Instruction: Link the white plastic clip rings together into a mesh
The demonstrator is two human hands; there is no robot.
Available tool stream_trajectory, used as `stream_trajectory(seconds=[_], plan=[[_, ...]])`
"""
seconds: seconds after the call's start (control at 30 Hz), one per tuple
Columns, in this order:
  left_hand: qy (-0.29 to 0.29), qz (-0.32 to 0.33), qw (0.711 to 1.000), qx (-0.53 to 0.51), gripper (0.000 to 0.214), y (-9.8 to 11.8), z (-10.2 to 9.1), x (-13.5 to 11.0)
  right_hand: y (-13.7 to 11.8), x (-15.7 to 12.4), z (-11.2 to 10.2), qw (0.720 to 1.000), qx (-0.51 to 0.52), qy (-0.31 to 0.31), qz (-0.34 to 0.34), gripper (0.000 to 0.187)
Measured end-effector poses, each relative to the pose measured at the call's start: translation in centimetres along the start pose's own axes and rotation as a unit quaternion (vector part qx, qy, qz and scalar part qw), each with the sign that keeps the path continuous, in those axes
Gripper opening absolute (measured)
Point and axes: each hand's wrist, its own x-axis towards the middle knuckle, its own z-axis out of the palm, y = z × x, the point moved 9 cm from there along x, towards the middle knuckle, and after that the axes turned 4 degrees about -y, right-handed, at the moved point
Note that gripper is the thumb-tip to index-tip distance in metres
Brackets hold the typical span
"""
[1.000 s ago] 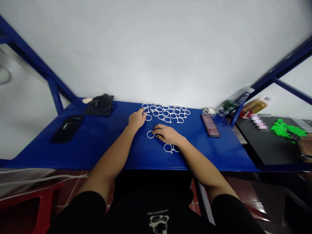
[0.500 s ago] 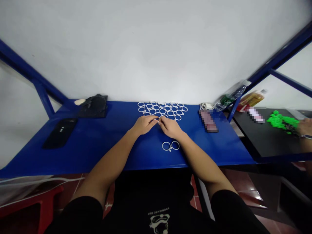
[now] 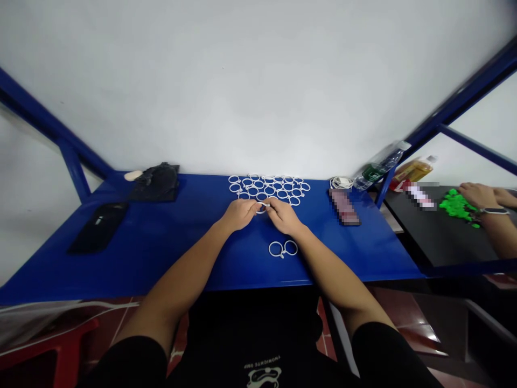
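Observation:
My left hand (image 3: 239,214) and my right hand (image 3: 283,216) meet over the middle of the blue table. Between their pinched fingertips they hold a thin white ring (image 3: 262,210) with a small knob on its edge. Just beyond my hands lie several similar white rings (image 3: 283,193), spread in rows near the wall, each with a small knob. Two more white rings (image 3: 276,249) rest side by side, touching or nearly so, close to my right wrist. My fingers hide part of the held ring.
On the left of the blue table (image 3: 194,258) lie a black pouch (image 3: 98,228) and a crumpled black bag (image 3: 158,183). To the right are a white cable (image 3: 341,184), a blurred pink item (image 3: 344,207) and a bottle (image 3: 379,167). Another person's hands (image 3: 480,196) touch green pieces (image 3: 454,203) on a black table.
The ring between my fingertips now shows more clearly as a loop. My right fingers have shifted slightly. The other person's hands have moved onto the green pieces. The view has tilted slightly up.

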Motion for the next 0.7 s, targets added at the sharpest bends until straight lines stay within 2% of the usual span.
stream_trajectory(seconds=[0.17,0.33,0.53,0.7], plan=[[0.008,0.008,1.000,0.007,0.048,0.3,0.0,0.0,0.2,0.0,0.3,0.999,0.019,-0.007,-0.025,0.021],[0.008,0.028,0.999,0.017,0.050,1.0,0.1,0.1,0.4,0.0,0.1,0.998,0.048,0.012,-0.043,0.023],[-0.004,0.053,0.997,0.053,0.048,2.1,0.3,0.0,0.8,0.0,-0.4,0.997,0.073,0.030,-0.027,0.027],[0.009,0.042,0.998,0.042,0.041,1.8,-0.4,0.1,0.3,0.0,-0.6,0.997,0.053,0.038,-0.048,0.033]])
